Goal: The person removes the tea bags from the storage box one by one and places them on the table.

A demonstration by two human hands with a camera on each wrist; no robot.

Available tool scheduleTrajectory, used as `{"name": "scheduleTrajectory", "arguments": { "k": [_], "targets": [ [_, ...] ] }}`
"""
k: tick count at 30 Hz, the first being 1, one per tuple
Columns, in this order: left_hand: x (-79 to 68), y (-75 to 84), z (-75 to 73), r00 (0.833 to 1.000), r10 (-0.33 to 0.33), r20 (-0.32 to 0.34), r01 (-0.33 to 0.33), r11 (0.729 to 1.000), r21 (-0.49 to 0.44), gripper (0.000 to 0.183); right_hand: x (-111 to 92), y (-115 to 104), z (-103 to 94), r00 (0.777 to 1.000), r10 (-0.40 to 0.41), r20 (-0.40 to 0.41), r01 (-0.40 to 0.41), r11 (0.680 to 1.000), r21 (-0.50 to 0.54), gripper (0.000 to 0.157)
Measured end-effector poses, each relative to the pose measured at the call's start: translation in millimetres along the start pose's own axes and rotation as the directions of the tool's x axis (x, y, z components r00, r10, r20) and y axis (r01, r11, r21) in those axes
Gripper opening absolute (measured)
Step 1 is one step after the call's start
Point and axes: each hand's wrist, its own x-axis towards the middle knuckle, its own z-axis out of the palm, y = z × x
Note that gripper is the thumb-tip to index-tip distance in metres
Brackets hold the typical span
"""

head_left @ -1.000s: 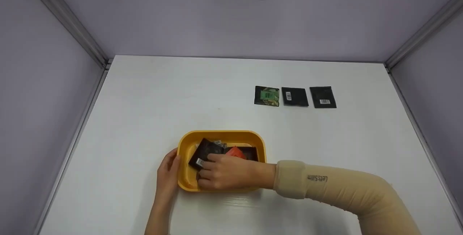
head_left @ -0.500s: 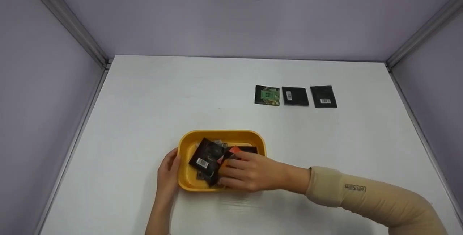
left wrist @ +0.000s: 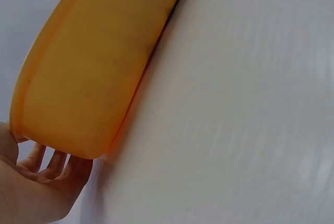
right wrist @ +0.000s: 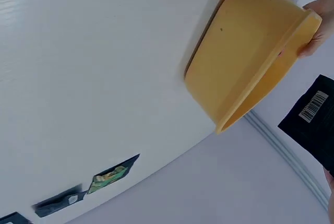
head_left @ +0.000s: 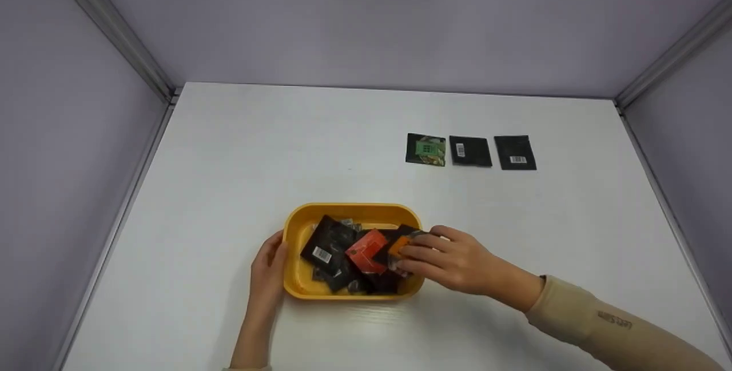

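My left hand (head_left: 267,271) holds the left end of a yellow plastic bin (head_left: 353,206); in the left wrist view, the fingers (left wrist: 55,166) lie against its outer wall. Above the bin's right end, my right hand (head_left: 457,256) pinches a small black sachet with an orange patch (head_left: 398,245). Its black back with a white barcode (right wrist: 308,117) faces the right wrist camera. Inside the bin lie several flat sachets, among them a red one (head_left: 368,251) and a black one with a barcode label (head_left: 327,242), overlapping each other.
Behind the bin to the right, three sachets lie in a row on the white table (head_left: 229,159): a green-patterned one (head_left: 426,150), a black one (head_left: 470,151) and another black one (head_left: 516,152). Grey walls (head_left: 377,22) enclose the table's back and sides.
My right hand has moved right from inside the bin, lifting a black-and-orange sachet to its right end and uncovering the red sachet. My left hand stays at the bin.
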Motion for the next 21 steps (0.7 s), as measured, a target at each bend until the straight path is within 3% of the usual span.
{"name": "scheduleTrajectory", "arguments": {
  "k": [5,11,17,21],
  "targets": [
    [0.8,0.8,-1.5,1.000,-0.001,0.005,0.001,1.000,0.006,0.050,-18,11,-7.8,0.996,0.057,-0.062,-0.059,0.998,-0.025,0.017],
    [0.8,0.1,-1.2,1.000,0.000,0.006,0.000,1.000,0.005,0.051,-40,25,-14.1,0.985,0.149,-0.081,-0.154,0.987,-0.052,0.017],
    [0.7,-0.1,-1.6,1.000,0.004,0.005,-0.004,1.000,0.013,0.050,-65,37,-20.7,0.942,0.326,-0.077,-0.330,0.943,-0.049,0.021],
    [0.7,1.0,-1.7,1.000,0.002,0.009,-0.002,1.000,0.017,0.050,-84,45,-25.9,0.914,0.403,-0.053,-0.405,0.912,-0.057,0.024]
  ]
}}
